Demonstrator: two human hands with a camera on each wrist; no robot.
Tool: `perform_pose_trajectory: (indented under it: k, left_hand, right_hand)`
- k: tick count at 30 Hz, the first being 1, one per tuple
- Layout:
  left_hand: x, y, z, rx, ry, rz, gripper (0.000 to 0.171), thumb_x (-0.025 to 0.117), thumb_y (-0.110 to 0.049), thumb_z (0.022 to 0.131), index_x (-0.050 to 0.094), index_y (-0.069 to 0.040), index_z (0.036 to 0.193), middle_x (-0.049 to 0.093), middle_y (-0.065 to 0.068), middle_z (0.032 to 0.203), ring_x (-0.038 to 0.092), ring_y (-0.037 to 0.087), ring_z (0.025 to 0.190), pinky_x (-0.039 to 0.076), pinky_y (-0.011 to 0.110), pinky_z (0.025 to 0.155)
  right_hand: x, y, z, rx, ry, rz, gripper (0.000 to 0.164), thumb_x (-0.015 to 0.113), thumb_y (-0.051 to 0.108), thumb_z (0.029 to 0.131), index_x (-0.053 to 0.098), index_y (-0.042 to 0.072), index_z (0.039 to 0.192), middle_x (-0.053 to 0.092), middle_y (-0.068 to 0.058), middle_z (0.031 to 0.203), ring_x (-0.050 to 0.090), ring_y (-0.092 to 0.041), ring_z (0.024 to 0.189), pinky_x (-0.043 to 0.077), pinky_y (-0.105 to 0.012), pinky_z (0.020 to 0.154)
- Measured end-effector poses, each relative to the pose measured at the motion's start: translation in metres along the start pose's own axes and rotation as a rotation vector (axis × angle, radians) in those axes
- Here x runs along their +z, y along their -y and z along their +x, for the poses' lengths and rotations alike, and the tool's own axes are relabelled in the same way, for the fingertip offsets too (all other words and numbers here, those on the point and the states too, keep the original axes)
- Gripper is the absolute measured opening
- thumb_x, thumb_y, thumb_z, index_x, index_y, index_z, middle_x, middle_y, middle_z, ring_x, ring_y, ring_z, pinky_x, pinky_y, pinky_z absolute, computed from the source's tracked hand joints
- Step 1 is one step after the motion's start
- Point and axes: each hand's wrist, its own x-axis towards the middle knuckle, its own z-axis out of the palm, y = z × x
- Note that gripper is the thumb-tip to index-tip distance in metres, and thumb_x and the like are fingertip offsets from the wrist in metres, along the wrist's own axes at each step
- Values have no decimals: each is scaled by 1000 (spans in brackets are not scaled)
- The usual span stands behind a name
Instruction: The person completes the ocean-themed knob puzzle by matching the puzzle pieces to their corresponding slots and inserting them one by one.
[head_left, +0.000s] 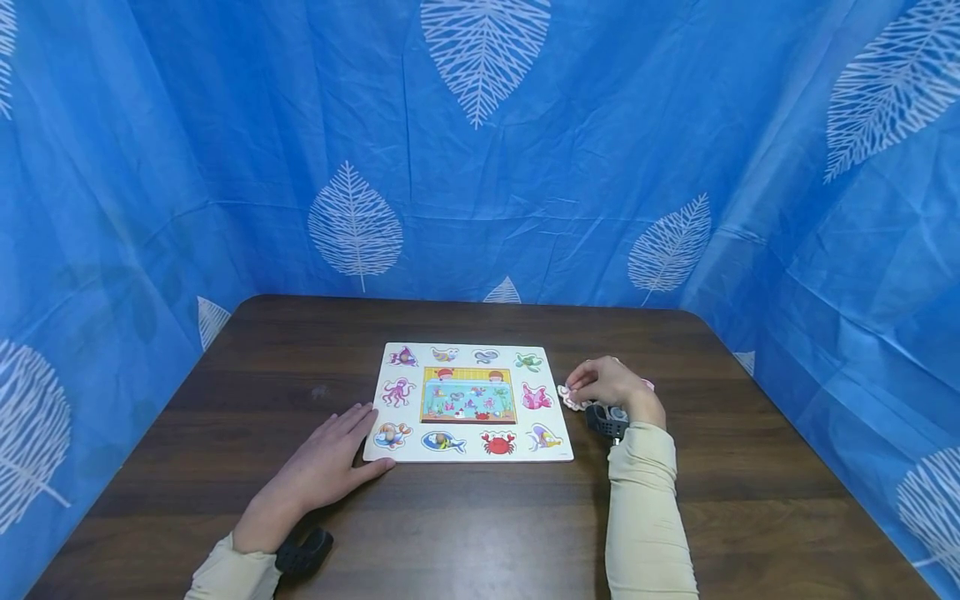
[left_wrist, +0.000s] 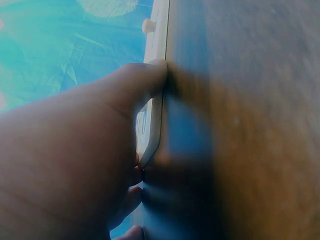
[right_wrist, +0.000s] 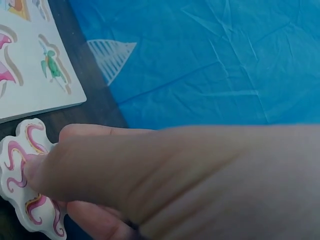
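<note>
1. Head view: the two hands are well apart; the left hand lies at the puzzle board's 8 o'clock corner, fingers nearly straight along its side, thumb at the near edge; the right hand is off its 3 o'clock side.
2. Right wrist view: the octopus piece, mostly covered by the hand in the head view, shows pink curling tentacles; the thumb presses its face, other fingers behind, a pinch grip; it is just beside the board.
3. Left wrist view: only here does the board's pale, thin edge show side-on, with a rounded knob standing proud; the thumb touches that edge.
4. Materials: dark wood-grain table; creased blue curtain with white leaf prints at 12 o'clock; octopus piece smooth, white-bordered, lobed.
</note>
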Motion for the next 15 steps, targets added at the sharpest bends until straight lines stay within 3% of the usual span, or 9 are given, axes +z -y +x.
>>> perform_pose_trajectory:
  k: [15]
  left_hand:
    - [1,-1,-1,3,-13,5,81,73,-49,94,48,5,150,48,26,154,43,45,145,36,64,117]
  right_hand:
    - [-4,20,5,-36,-82,-59,19,79,15,92,76,6,108,74,-7,98,65,-20,87,58,-39,85]
